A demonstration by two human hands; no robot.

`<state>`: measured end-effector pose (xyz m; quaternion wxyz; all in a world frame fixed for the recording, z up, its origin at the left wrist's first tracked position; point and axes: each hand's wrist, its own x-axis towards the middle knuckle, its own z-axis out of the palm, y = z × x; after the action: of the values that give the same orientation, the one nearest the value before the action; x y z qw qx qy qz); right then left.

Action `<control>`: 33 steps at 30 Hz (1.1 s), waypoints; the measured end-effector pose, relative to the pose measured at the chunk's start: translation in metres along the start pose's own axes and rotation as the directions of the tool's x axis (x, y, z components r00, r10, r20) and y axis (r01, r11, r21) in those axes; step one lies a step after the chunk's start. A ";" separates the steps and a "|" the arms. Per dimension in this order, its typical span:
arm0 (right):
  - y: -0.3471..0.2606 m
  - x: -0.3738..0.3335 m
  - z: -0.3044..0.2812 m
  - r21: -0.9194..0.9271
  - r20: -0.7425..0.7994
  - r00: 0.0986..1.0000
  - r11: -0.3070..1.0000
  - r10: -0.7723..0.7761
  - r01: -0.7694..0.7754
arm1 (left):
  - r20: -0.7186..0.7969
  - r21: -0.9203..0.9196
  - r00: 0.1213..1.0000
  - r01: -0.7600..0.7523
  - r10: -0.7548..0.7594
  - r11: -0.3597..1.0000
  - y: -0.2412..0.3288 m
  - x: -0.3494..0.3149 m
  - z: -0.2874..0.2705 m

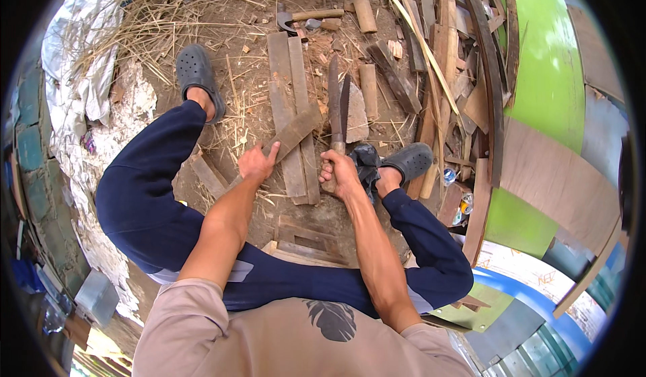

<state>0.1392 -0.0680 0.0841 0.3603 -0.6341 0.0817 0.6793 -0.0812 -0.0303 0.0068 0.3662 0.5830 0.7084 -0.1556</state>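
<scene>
While my left hand (256, 162) pinches the near end of a flat wooden slat (291, 135), the slat slants up toward one o'clock, its far end lying across two planks (291, 108) set side by side on the dirt. My right hand (338, 173) is clenched around the handle of a machete (344, 110), whose blade stands nearly upright, pointing to twelve o'clock, just to the three o'clock side of the slat and apart from it.

To do this step well, I judge that I should keep the slat braced firmly on the planks so it cannot skid, keep my left fingers at the near end, well back from where the edge would land, and bring the blade down with the grain in short, controlled strokes. My feet in dark clogs (198, 74) sit at ten o'clock and three o'clock of the work, so the swing should stay between them.

A hatchet (301, 18) lies at twelve o'clock among straw and offcuts. As for containers, I see only a small printed can or cup (449, 176) by the scrap wood at three o'clock; I cannot tell what it holds
</scene>
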 end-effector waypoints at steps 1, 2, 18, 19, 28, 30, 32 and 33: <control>-0.005 -0.011 0.004 0.035 0.006 0.999 0.999 -0.038 0.038 | -0.009 0.014 1.000 0.000 0.000 1.000 -0.002 0.002 0.004; -0.009 -0.018 0.007 0.072 0.012 0.997 0.994 -0.077 0.076 | -0.019 0.029 1.000 0.000 0.000 1.000 -0.006 0.004 0.007; -0.004 -0.021 0.004 0.021 -0.029 0.941 0.941 -0.337 0.338 | -0.085 0.009 0.996 -0.006 0.007 1.000 -0.005 0.002 0.011; 0.004 -0.014 0.004 0.026 -0.037 0.904 0.904 -0.426 0.427 | -0.080 0.017 0.997 -0.011 0.012 1.000 -0.007 0.002 0.011; 0.001 -0.021 0.019 0.007 -0.031 0.999 1.000 -0.025 0.025 | -0.082 0.016 0.997 -0.009 0.010 1.000 -0.008 0.006 0.011; 0.000 -0.026 0.017 -0.097 -0.089 0.974 0.975 -0.207 0.199 | -0.094 0.015 0.995 -0.017 0.018 1.000 -0.008 0.003 0.011; 0.005 -0.016 0.010 -0.195 -0.123 0.911 0.910 -0.393 0.366 | -0.087 0.022 0.996 -0.011 0.013 1.000 -0.004 0.001 0.008; 0.010 -0.007 0.005 -0.206 -0.127 0.951 0.945 -0.283 0.253 | -0.082 0.023 0.996 -0.015 0.017 1.000 0.000 0.000 0.007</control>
<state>0.1286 -0.0753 0.0877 0.3808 -0.7213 -0.0420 0.5771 -0.0788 -0.0345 0.0019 0.3312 0.5988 0.7164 -0.1364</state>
